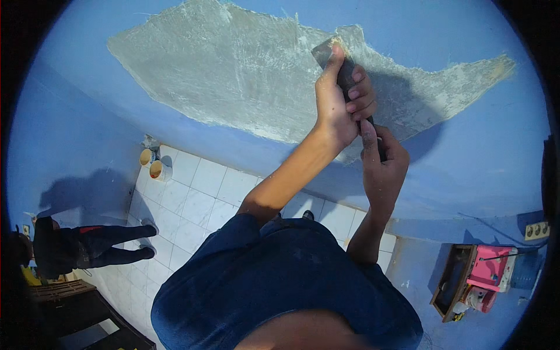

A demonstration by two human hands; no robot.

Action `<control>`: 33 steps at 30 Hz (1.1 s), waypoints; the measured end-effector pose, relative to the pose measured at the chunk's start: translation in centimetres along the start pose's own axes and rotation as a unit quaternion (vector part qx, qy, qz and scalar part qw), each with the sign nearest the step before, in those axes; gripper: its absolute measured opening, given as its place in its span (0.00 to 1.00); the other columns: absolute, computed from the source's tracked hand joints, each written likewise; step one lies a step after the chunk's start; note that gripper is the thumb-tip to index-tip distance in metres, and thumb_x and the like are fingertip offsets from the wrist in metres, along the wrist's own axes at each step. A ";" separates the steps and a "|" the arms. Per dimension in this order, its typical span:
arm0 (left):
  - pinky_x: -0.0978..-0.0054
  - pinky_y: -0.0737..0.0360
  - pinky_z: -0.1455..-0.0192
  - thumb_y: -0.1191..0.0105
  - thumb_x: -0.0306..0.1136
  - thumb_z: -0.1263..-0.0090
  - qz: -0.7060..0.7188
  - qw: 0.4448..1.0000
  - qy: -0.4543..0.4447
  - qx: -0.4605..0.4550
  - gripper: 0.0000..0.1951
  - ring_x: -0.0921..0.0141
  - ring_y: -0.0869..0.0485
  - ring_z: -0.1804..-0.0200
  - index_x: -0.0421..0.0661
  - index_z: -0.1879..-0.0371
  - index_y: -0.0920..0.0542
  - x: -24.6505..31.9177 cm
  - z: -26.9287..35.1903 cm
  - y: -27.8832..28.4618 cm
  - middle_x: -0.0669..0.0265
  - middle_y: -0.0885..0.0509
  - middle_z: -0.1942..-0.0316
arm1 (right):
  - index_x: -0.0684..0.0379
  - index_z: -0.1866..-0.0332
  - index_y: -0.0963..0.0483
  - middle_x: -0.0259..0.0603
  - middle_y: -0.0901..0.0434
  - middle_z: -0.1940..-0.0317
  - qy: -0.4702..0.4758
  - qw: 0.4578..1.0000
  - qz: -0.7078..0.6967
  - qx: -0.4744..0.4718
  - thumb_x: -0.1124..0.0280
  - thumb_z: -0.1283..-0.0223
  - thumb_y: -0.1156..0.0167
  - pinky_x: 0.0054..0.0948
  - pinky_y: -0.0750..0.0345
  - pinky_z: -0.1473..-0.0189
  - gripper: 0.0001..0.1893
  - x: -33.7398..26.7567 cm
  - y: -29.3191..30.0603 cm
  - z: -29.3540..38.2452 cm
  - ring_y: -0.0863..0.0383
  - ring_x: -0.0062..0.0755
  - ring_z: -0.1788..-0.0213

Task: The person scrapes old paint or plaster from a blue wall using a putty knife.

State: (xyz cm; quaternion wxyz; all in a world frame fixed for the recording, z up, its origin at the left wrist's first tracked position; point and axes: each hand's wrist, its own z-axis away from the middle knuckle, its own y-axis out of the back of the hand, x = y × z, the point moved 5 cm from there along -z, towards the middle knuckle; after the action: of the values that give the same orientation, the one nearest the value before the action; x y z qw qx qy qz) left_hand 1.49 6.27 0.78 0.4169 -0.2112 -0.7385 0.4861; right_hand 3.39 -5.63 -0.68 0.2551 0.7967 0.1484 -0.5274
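A dark scraper (323, 52) with a broad flat blade lies against a grey bare patch (236, 74) in the blue painted wall (420, 30). My left hand (334, 100) wraps around its shaft, the thumb pressed along the blade and the fingers curled on the other side. Pale crumbs cling to the blade beside the thumb. Lower down, my right hand (388, 159) grips the handle end, which mostly disappears inside the fist. Ragged paint edges border the patch, and a shadow falls on it right of my hands.
Two buckets (160, 170) stand on the white tiled floor (210, 175) by the wall corner. Another person (61, 247) is at the left wall. Dark furniture (87, 310) fills the lower left. At right are a wooden shelf (455, 280), a pink container (490, 267) and a socket strip (537, 230).
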 end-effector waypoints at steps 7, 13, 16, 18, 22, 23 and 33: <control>0.83 0.52 0.90 0.60 0.61 0.32 -0.009 1.000 -0.014 0.008 0.26 0.82 0.48 0.91 0.51 0.82 0.36 0.2 0.0 0.0 0.78 0.44 0.90 | 0.67 0.65 0.22 0.29 0.32 0.86 0.001 1.000 0.002 0.003 0.66 0.39 0.39 0.19 0.44 0.79 0.12 -0.3 -0.1 -0.1 0.41 0.12 0.81; 0.83 0.52 0.89 0.58 0.61 0.32 -0.005 0.999 -0.038 0.011 0.26 0.82 0.48 0.90 0.51 0.81 0.35 0.0 -0.4 0.1 0.78 0.44 0.90 | 0.68 0.66 0.22 0.30 0.32 0.86 -0.003 0.999 0.032 0.006 0.66 0.39 0.40 0.20 0.44 0.80 0.12 -0.2 0.1 -0.7 0.40 0.12 0.81; 0.82 0.52 0.89 0.57 0.61 0.33 -0.006 0.999 -0.012 0.041 0.25 0.82 0.48 0.90 0.51 0.81 0.34 -0.1 -0.2 0.2 0.78 0.44 0.90 | 0.68 0.66 0.22 0.29 0.32 0.87 -0.022 0.999 0.042 0.011 0.66 0.39 0.40 0.21 0.44 0.79 0.12 -0.5 0.6 0.6 0.40 0.12 0.81; 0.82 0.52 0.89 0.57 0.60 0.32 -0.028 0.997 -0.027 0.064 0.25 0.82 0.48 0.90 0.51 0.81 0.34 -0.2 -0.3 0.4 0.78 0.43 0.90 | 0.68 0.66 0.22 0.30 0.32 0.87 -0.019 0.999 0.038 0.018 0.66 0.39 0.40 0.21 0.43 0.79 0.12 -0.9 -0.4 -0.4 0.40 0.12 0.81; 0.82 0.53 0.89 0.56 0.57 0.31 -0.007 1.000 -0.013 0.028 0.23 0.82 0.48 0.90 0.52 0.81 0.35 0.2 0.3 0.1 0.79 0.44 0.89 | 0.68 0.66 0.22 0.31 0.33 0.87 0.012 0.999 0.040 0.032 0.66 0.39 0.41 0.21 0.43 0.79 0.13 -1.2 -0.3 0.5 0.40 0.12 0.81; 0.82 0.53 0.89 0.56 0.57 0.31 -0.008 0.999 -0.013 0.028 0.23 0.82 0.48 0.90 0.52 0.81 0.35 0.2 0.6 0.2 0.79 0.44 0.89 | 0.68 0.66 0.22 0.31 0.33 0.87 0.012 0.999 0.039 0.031 0.66 0.39 0.41 0.21 0.43 0.79 0.13 -1.0 -0.4 0.8 0.40 0.12 0.81; 0.83 0.52 0.89 0.55 0.58 0.32 -0.013 0.999 0.012 0.048 0.23 0.83 0.48 0.90 0.51 0.80 0.35 1.0 0.0 -0.2 0.79 0.44 0.89 | 0.68 0.66 0.22 0.32 0.32 0.87 -0.006 1.000 0.021 0.010 0.66 0.38 0.42 0.21 0.44 0.80 0.12 -1.2 -1.0 0.2 0.41 0.13 0.81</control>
State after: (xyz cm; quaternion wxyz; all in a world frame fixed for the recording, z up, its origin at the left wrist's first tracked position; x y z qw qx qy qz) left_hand 0.93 6.90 1.36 0.4416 -0.1877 -0.7119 0.5128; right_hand 2.24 -4.87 0.13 0.2590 0.7993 0.1245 -0.5278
